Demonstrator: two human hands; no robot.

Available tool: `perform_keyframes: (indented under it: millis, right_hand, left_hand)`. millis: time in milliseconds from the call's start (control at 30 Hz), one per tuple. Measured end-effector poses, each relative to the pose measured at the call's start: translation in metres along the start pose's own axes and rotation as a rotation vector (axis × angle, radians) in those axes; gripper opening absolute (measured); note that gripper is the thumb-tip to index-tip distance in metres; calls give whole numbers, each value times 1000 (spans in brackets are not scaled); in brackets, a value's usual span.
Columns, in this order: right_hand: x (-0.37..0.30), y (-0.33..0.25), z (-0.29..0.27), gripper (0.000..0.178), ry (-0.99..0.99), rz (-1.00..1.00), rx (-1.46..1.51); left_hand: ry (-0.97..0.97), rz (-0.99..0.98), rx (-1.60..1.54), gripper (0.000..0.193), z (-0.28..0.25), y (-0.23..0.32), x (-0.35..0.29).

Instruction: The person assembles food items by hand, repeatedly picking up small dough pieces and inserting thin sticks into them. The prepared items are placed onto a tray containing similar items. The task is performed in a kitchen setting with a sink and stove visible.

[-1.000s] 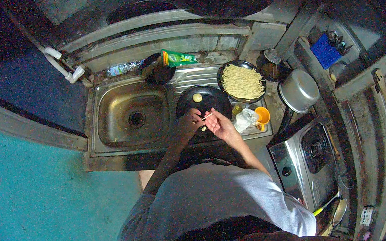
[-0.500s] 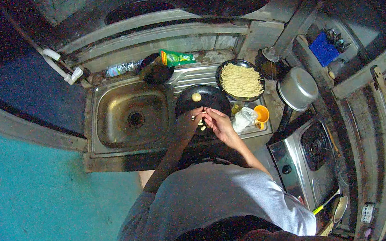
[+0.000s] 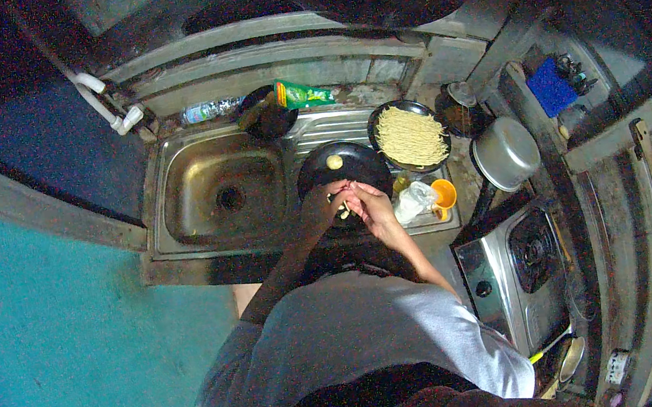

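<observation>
Both hands meet over a round black plate (image 3: 373, 166) on the sink's drainboard. My left hand (image 3: 322, 208) is closed, with small pale dough pieces (image 3: 344, 211) showing by its fingers. Against its fingertips, my right hand (image 3: 373, 206) makes a pinch; what lies between the fingers is mostly covered, though it seems to be a small bit of dough. A round ball of dough (image 3: 334, 162) rests on the far part of the black plate. Beyond, to the right, a second dark plate (image 3: 374, 133) carries many thin pale dough strips (image 3: 409, 136).
To the left lies a steel sink basin (image 3: 203, 207), with a dark pan (image 3: 265, 117) behind it. At right are a white plastic bag (image 3: 415, 202), an orange mug (image 3: 444, 194), a metal pot (image 3: 506, 153) and a gas stove (image 3: 516, 269). A green packet (image 3: 302, 95) lies along the back.
My fingers have drawn closer together, and the right fingertips now overlap the left ones. The whole view has shifted very slightly. The dough ball and strips stay in place.
</observation>
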State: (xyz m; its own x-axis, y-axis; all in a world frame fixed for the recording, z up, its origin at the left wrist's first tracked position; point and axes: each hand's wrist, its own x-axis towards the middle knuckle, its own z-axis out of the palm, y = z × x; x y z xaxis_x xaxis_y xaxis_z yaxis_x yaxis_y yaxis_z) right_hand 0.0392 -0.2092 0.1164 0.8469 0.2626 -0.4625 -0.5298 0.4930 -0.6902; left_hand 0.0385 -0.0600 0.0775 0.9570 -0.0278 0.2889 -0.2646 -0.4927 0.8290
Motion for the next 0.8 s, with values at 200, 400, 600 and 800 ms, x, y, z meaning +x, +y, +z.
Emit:
perform_keyframes:
  millis: [200, 400, 600, 800]
  right_hand:
    - [3, 3, -3, 14, 4, -9, -42]
    - [4, -1, 6, 14, 77, -8, 112]
    - [23, 11, -17, 16, -13, 25, 181]
    - [6, -5, 6, 19, -63, 121, 100]
  left_hand:
    - [-154, -55, 29, 24, -23, 27, 1]
    - [-174, -124, -120, 21, -17, 16, -6]
    - [-169, -211, -118, 22, -20, 18, -7]
    - [-149, -284, -214, 30, -18, 7, -10]
